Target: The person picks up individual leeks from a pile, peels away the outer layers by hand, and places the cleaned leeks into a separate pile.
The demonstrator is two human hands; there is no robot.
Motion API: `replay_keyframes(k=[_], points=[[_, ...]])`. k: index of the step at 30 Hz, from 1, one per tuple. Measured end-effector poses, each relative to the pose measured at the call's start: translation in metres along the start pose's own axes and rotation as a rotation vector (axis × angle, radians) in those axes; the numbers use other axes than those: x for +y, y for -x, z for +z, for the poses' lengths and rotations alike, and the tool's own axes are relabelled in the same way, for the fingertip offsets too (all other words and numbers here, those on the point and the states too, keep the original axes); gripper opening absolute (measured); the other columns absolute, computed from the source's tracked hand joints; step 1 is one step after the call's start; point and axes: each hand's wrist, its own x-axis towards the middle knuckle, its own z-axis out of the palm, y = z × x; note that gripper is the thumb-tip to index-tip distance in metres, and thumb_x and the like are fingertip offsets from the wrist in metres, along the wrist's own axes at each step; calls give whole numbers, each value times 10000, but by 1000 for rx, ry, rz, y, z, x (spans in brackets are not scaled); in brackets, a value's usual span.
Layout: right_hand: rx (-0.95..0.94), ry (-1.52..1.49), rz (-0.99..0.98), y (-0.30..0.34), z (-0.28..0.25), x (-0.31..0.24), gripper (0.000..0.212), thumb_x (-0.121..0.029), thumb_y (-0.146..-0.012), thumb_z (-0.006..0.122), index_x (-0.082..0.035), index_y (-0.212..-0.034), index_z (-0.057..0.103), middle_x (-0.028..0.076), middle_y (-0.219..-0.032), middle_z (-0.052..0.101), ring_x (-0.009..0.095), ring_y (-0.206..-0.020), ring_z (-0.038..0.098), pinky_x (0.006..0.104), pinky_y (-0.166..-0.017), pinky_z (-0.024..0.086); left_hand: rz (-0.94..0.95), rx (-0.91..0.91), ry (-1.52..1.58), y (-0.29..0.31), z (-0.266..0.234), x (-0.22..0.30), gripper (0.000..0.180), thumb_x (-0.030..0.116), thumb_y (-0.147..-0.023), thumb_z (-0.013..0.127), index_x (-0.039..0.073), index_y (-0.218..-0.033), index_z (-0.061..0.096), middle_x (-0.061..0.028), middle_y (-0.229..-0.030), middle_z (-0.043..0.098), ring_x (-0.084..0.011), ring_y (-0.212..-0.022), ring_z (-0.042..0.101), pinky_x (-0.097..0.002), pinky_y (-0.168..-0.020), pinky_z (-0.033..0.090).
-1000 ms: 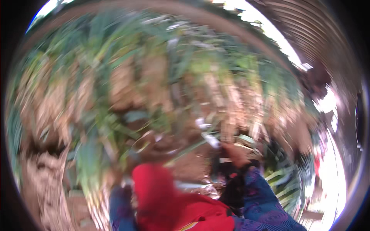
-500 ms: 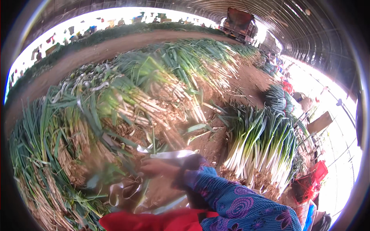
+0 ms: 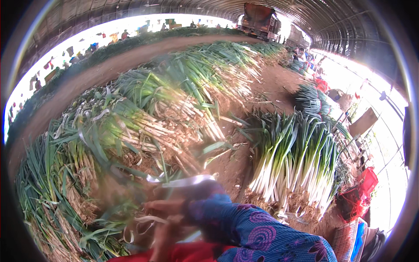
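Note:
My right hand (image 3: 168, 207) reaches in from a blue sleeve patterned with purple swirls, low in the middle of the view. Its fingers are smeared by motion, so I cannot tell whether they grip anything. Just below it a blurred, skin-coloured shape, seemingly my left hand (image 3: 162, 238), comes up from the lower edge; its fingers are unclear. Pale stripped leaves (image 3: 142, 225) lie beside the hands. Untrimmed leeks or large green onions (image 3: 56, 174) are heaped to the left. Cleaned ones with white stems (image 3: 297, 170) form a row on the right.
A long pile of leeks (image 3: 205, 74) runs toward the back, beside a bare dirt path (image 3: 109, 59). At the right are a red plastic bag (image 3: 364, 185), a pale plastic crate (image 3: 342, 238) and a cardboard piece (image 3: 363, 122). A truck (image 3: 258, 22) stands far back under the arched roof.
My right hand has moved slightly lower, and the blurred shape of the other hand has come into view below it. The whole view has shifted a little.

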Motion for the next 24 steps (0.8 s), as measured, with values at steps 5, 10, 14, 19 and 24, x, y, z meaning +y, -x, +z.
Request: replay_keyframes(k=[5,10,14,19,24], points=[[-128,191,-92,2,-3,21,192,-165,-867,539,-6,-898,641,55,-790,616,163,-770,577,317,-701,485,-207,78,171,-18,8,-42,444,333,-894,526,73,-1246,457,-123,-1089,585,-243,-927,608,-365,-716,515],[-195,359,-338,30,-22,15,177,-141,-875,532,-31,-971,633,64,-881,618,183,-860,574,320,-781,466,-147,-39,155,-11,-31,-30,550,371,-884,531,101,-1339,383,-96,-1214,530,-223,-1033,567,-350,-783,496],[-91,299,-255,69,-26,-9,268,-169,-908,497,-51,-1139,565,72,-1037,590,155,-909,537,288,-798,417,3,-5,189,-5,-78,-32,642,400,-875,536,123,-1414,324,-74,-1314,486,-206,-1118,534,-338,-836,481],[-58,-361,266,93,18,-53,339,-232,-921,465,-24,-1188,484,1,-796,510,58,-573,462,170,-466,383,-136,431,481,-9,-108,-46,607,506,-937,363,1,-1272,397,-139,-1163,547,-301,-1050,546,-448,-838,482],[13,-426,208,136,58,-68,472,-188,-895,481,-2,-1318,387,11,-799,515,49,-546,415,178,-466,353,-160,458,632,-31,-104,-49,489,468,-949,360,47,-1169,476,-108,-1044,594,-271,-956,590,-410,-781,507]])
